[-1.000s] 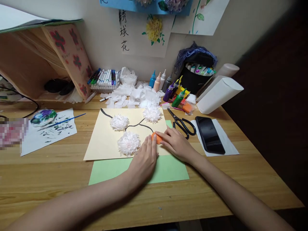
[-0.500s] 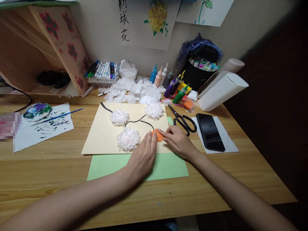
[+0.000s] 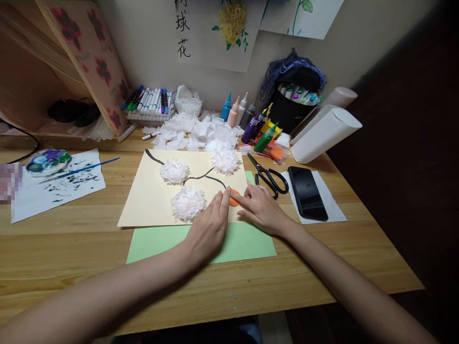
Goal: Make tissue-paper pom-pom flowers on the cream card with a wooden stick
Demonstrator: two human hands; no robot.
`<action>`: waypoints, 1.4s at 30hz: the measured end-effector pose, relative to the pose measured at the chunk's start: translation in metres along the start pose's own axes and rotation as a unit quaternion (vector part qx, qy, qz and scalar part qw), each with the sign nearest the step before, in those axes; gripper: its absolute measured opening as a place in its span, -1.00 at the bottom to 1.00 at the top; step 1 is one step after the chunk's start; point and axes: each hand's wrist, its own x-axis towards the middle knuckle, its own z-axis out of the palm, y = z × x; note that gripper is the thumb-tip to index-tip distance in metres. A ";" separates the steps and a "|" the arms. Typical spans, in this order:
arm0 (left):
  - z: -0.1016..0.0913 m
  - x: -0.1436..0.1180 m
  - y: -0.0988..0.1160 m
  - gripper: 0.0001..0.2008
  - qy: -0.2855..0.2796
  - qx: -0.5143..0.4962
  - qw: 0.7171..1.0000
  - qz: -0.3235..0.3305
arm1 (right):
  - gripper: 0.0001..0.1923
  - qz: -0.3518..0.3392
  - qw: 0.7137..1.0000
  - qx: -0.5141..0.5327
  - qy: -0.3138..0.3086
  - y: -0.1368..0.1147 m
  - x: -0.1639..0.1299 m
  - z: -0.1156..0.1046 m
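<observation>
A cream sheet (image 3: 150,200) lies on the desk with three white tissue-paper flowers (image 3: 188,202) and a black painted stem (image 3: 201,177) on it. A small orange lump of clay (image 3: 233,197) sits at the sheet's right edge. My left hand (image 3: 210,229) lies flat on the sheet, fingertips touching the clay's left side. My right hand (image 3: 261,210) presses the clay from the right with its fingers. A green sheet (image 3: 247,243) lies under both hands.
Black scissors (image 3: 268,177) and a dark phone (image 3: 307,192) on white paper lie to the right. Paint bottles (image 3: 251,128), tissue scraps (image 3: 201,134), markers (image 3: 148,100), a marker case and paper rolls (image 3: 324,136) line the back. A paint palette (image 3: 48,160) and brush (image 3: 81,168) lie left.
The view has shifted slightly. Both hands stay on the orange clay, which looks flatter and more pressed between the fingertips than before.
</observation>
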 end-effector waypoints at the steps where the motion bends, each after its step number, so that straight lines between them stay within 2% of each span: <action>1: -0.001 0.000 0.000 -0.40 -0.001 -0.004 1.000 -0.004 | -0.42 -0.001 1.000 -0.002 -0.009 0.000 0.001 -0.001; 10: -0.003 0.002 -0.004 -0.39 -0.013 -0.017 1.000 0.000 | -0.38 0.002 1.000 -0.014 -0.028 -0.003 0.007 -0.003; 16: -0.003 0.002 -0.004 -0.41 -0.013 -0.012 1.000 -0.013 | -0.42 -0.012 1.000 -0.005 -0.014 -0.002 0.006 -0.003; 21: -0.005 0.004 -0.002 -0.43 -0.036 -0.021 0.999 -0.025 | -0.40 -0.015 1.000 0.000 -0.011 -0.002 0.003 -0.003; 26: -0.006 0.005 -0.001 -0.43 -0.064 -0.025 0.997 -0.043 | -0.40 -0.036 0.999 -0.008 -0.010 -0.003 -0.001 -0.003; 32: -0.006 0.005 -0.001 -0.39 -0.065 -0.024 0.997 -0.046 | -0.41 -0.068 0.997 -0.014 -0.019 -0.002 -0.005 0.000; 42: -0.004 0.004 -0.001 -0.39 -0.044 -0.023 0.998 -0.028 | -0.51 -0.037 0.998 -0.009 0.049 -0.002 -0.010 0.002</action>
